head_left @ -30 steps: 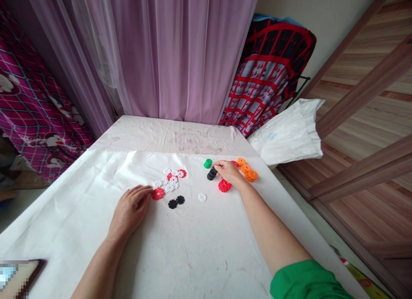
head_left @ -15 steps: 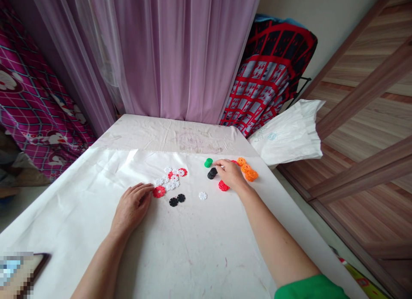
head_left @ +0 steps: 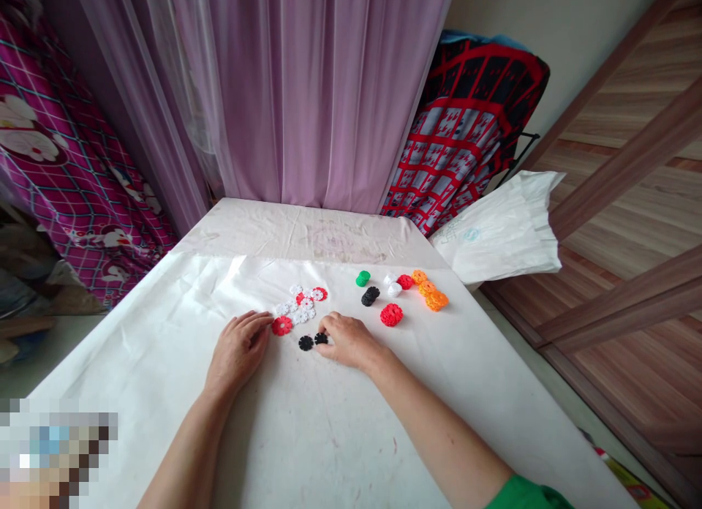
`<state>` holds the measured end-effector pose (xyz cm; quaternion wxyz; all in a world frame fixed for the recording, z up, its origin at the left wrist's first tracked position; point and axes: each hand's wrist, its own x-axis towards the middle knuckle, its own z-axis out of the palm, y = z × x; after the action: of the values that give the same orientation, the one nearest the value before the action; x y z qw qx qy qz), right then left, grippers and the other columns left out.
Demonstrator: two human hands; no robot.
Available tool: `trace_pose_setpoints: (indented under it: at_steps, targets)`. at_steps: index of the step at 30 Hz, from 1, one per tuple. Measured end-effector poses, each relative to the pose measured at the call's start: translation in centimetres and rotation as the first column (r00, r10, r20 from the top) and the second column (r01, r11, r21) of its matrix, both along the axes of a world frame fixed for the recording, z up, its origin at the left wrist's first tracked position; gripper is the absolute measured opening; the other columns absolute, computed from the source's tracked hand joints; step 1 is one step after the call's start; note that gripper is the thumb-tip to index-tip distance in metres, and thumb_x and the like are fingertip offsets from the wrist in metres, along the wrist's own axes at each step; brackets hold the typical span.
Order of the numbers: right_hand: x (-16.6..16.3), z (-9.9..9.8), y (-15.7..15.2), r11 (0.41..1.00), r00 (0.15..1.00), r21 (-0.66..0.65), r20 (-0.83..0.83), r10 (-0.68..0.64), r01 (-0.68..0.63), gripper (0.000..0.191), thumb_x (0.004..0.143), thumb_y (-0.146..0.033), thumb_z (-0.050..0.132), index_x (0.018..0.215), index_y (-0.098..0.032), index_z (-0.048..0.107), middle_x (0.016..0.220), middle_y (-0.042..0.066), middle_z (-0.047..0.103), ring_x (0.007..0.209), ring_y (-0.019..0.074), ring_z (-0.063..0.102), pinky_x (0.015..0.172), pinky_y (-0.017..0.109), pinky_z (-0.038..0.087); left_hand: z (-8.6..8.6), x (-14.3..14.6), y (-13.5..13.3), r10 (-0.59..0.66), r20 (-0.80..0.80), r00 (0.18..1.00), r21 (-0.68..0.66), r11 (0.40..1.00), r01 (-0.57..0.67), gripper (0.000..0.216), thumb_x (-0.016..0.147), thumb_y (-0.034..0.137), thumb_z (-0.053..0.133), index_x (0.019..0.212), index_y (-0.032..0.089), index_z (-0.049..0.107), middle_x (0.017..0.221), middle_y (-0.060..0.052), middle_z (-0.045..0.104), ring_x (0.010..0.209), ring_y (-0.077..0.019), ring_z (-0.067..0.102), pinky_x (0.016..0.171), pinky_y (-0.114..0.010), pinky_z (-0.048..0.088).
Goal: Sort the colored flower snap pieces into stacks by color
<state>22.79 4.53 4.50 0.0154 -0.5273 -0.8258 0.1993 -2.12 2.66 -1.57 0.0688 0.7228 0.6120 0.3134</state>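
Note:
My right hand (head_left: 351, 341) is low over the table, thumb and fingers closed around a black snowflake disc (head_left: 321, 338). A second black disc (head_left: 306, 343) lies just left of it. My left hand (head_left: 238, 348) rests on the cloth, fingers loosely stretched, their tips beside a red snowflake disc (head_left: 282, 326). Behind that disc spreads a loose group of white discs (head_left: 303, 315), with another red disc (head_left: 319, 295) at its far end. The white disc seen alone earlier is hidden by my right hand.
On the right stand piles of discs: green (head_left: 363, 278), black (head_left: 370, 297), white (head_left: 394, 289), red (head_left: 391, 315) and orange (head_left: 436, 300). A white bag (head_left: 502, 231) hangs at the table's right edge. A blurred-out object (head_left: 52, 450) is at the lower left.
My right hand has moved from the black pile at the right, leftward and nearer to me, onto a loose black disc. The white pile has come into view. My left hand keeps its place beside the red disc.

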Motion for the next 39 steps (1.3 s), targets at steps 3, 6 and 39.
trace_pose_setpoints:
  at_steps: [3, 6, 39]
  targets:
    - [1.7, 0.8, 0.9, 0.996, 0.996, 0.058, -0.051, -0.068, 0.071, 0.023, 0.083, -0.026, 0.072, 0.106, -0.022, 0.068, 0.111, 0.005, 0.068, 0.089, 0.0178, 0.065, 0.078, 0.028, 0.042, 0.1, 0.0, 0.0, -0.003, -0.002, 1.0, 0.007, 1.0, 0.003, 0.04, 0.094, 0.042, 0.042, 0.106, 0.027, 0.077, 0.116, -0.008, 0.077, 0.118, -0.0292, 0.066, 0.104, -0.048, 0.051]
    - [4.8, 2.3, 2.9, 0.957, 0.967, 0.164, -0.121, -0.223, 0.241, 0.02, 0.084, -0.024, 0.07, 0.104, -0.021, 0.068, 0.104, 0.003, 0.069, 0.082, 0.0155, 0.063, 0.076, 0.027, 0.043, 0.3, 0.0, 0.0, -0.012, -0.001, 1.0, 0.002, 1.0, 0.012, 0.041, 0.094, 0.042, 0.041, 0.106, 0.026, 0.077, 0.116, -0.008, 0.077, 0.117, -0.0298, 0.067, 0.103, -0.049, 0.052]
    - [-2.8, -0.4, -1.5, 1.0, 1.0, 0.026, -0.025, -0.002, 0.003, 0.023, 0.089, -0.031, 0.067, 0.111, -0.023, 0.069, 0.117, 0.007, 0.068, 0.108, 0.0223, 0.066, 0.084, 0.03, 0.046, 0.2, 0.1, 0.0, -0.009, 0.017, 1.0, 0.005, 1.0, 0.009, 0.04, 0.093, 0.041, 0.043, 0.105, 0.026, 0.077, 0.116, -0.008, 0.077, 0.117, -0.0292, 0.066, 0.104, -0.048, 0.051]
